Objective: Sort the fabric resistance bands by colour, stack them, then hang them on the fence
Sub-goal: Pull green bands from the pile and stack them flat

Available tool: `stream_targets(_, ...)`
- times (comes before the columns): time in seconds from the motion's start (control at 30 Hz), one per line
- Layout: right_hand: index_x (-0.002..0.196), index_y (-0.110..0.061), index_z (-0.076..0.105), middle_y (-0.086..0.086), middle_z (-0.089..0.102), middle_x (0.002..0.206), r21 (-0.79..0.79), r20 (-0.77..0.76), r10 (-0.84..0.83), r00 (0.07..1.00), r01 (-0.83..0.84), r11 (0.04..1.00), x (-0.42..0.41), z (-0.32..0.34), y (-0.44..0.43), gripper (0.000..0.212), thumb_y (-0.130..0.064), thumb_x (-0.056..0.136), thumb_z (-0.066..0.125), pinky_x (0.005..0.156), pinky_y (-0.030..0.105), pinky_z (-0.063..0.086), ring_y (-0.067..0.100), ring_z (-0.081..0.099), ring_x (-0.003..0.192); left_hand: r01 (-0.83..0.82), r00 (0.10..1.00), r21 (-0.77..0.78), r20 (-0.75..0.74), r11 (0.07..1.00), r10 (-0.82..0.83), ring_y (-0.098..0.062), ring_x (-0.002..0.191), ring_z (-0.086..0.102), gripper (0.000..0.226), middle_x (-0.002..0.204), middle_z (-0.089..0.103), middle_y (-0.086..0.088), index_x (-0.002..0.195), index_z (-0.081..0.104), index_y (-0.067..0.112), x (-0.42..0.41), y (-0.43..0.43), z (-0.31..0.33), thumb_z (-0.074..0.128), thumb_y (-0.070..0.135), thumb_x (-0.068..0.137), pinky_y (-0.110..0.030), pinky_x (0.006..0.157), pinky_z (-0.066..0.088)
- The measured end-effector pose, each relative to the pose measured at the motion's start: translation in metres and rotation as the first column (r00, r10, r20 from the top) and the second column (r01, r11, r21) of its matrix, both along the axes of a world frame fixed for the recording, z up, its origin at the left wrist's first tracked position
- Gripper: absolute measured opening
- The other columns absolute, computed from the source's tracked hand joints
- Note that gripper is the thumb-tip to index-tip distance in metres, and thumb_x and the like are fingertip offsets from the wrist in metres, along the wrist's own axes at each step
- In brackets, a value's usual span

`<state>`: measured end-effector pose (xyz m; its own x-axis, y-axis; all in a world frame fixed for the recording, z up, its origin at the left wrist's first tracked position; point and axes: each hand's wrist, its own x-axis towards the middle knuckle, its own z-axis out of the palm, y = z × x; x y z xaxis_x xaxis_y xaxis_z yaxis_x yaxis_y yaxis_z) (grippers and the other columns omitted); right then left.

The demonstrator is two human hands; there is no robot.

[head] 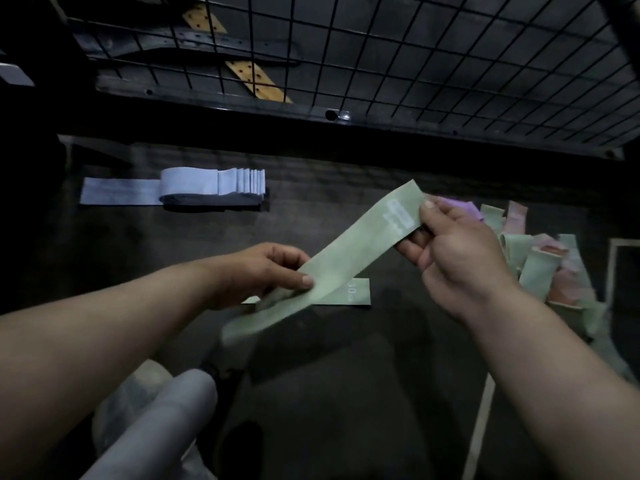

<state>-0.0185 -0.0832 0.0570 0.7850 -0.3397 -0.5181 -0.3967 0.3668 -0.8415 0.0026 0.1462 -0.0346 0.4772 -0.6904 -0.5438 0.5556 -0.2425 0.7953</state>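
Two hands are in view, both engaged on one green band (360, 251), which is held off the floor on a diagonal between them, low at the left and high at the right. The left hand (266, 271) pinches the lower part, thumb on top and fingers curled beneath. The right hand (460, 258) pinches the upper end beside a white printed label, thumb on the face and fingers curled behind. The label text is not legible. The band's lowest end, below the left hand, is blurred and its edge cannot be fixed. One second green band (356, 296) lies flat on the floor (346, 393) directly under the held one. Only its right part shows, marked "30"; most of the rest is covered by the left hand and the held band. One blue stack (211, 181) sits well apart at the far left, ends fanned. Roughly seven edges show, though the exact count cannot be confirmed, and one blue strip runs out flat from its left side. One mixed pile (540, 261) lies at the right, just behind the right hand. It holds green and pink bands and at least one purple, overlapped so that no count is possible, and part is hidden by the right hand. One wire fence (415, 64) spans the top of the view, cut off by the frame. Two wooden strips (256, 79) show behind it, partly covered by dark bars. One grey trouser leg (156, 420) enters at the bottom left.
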Motion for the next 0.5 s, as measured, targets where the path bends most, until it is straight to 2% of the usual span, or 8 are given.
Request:
stream_targets(0.1,0.127,0.0,0.054,0.015,0.073,0.106,0.066,-0.111,-0.035,0.993,0.042,0.997,-0.007,-0.019,-0.003,0.027,-0.01,0.103,0.046,0.071,0.037,0.062,0.022,0.074,0.092,0.021,0.996,0.106,-0.088,0.994,-0.012,-0.013,0.071,0.063,0.002,0.079,0.069,-0.002,0.078,0.075,0.02,0.0,0.021,-0.005,0.076,0.018,0.078,-0.02,0.06,0.05)
stream_targets(0.2,0.127,0.001,0.053,0.017,0.071,0.11,0.093,-0.249,-0.05,0.967,0.075,0.993,-0.022,-0.046,-0.002,0.026,-0.007,0.102,0.049,0.063,0.035,0.062,0.023,0.074,0.088,0.017,0.992,0.181,-0.127,0.983,0.007,-0.01,0.062,0.062,0.02,0.073,0.066,-0.003,0.071,0.074,0.018,0.002,0.05,-0.012,0.089,0.029,0.063,-0.018,0.052,0.048)
stream_targets(0.27,0.127,0.002,0.052,0.02,0.068,0.115,0.086,-0.358,-0.037,0.933,0.073,0.994,-0.04,-0.068,0.003,0.027,-0.005,0.102,0.049,0.063,0.036,0.062,0.027,0.072,0.094,0.034,0.984,0.223,-0.179,0.974,0.007,-0.013,0.064,0.063,0.02,0.077,0.066,-0.008,0.075,0.074,0.016,0.002,0.07,-0.015,0.087,0.028,0.066,-0.021,0.055,0.051)
stream_targets(0.37,0.128,0.0,0.051,0.022,0.065,0.119,0.12,-0.501,-0.011,0.866,0.082,0.989,-0.075,-0.096,0.015,0.028,-0.004,0.101,0.05,0.06,0.037,0.062,0.031,0.067,0.102,0.157,0.97,0.303,-0.226,0.94,-0.089,-0.016,0.066,0.063,0.043,0.079,0.068,-0.011,0.082,0.074,0.011,-0.003,0.09,-0.02,0.091,0.035,0.05,-0.023,0.058,0.053)
stream_targets(0.43,0.126,-0.003,0.052,0.02,0.066,0.116,0.096,-0.547,-0.014,0.837,0.08,0.992,-0.093,-0.108,0.02,0.024,-0.007,0.102,0.049,0.065,0.037,0.061,0.03,0.068,0.1,0.23,0.953,0.328,-0.267,0.916,-0.144,-0.018,0.069,0.065,0.039,0.085,0.07,-0.013,0.085,0.074,0.009,-0.011,0.09,-0.026,0.09,0.031,0.057,-0.025,0.062,0.054)
stream_targets(0.5,0.122,-0.009,0.055,0.015,0.068,0.113,0.029,-0.548,-0.034,0.836,0.06,0.998,-0.102,-0.113,0.021,0.021,-0.013,0.103,0.048,0.069,0.036,0.06,0.026,0.069,0.097,0.216,0.956,0.339,-0.264,0.915,-0.128,-0.018,0.071,0.066,0.02,0.086,0.071,-0.014,0.087,0.074,0.009,-0.02,0.082,-0.031,0.085,0.02,0.075,-0.026,0.063,0.054)
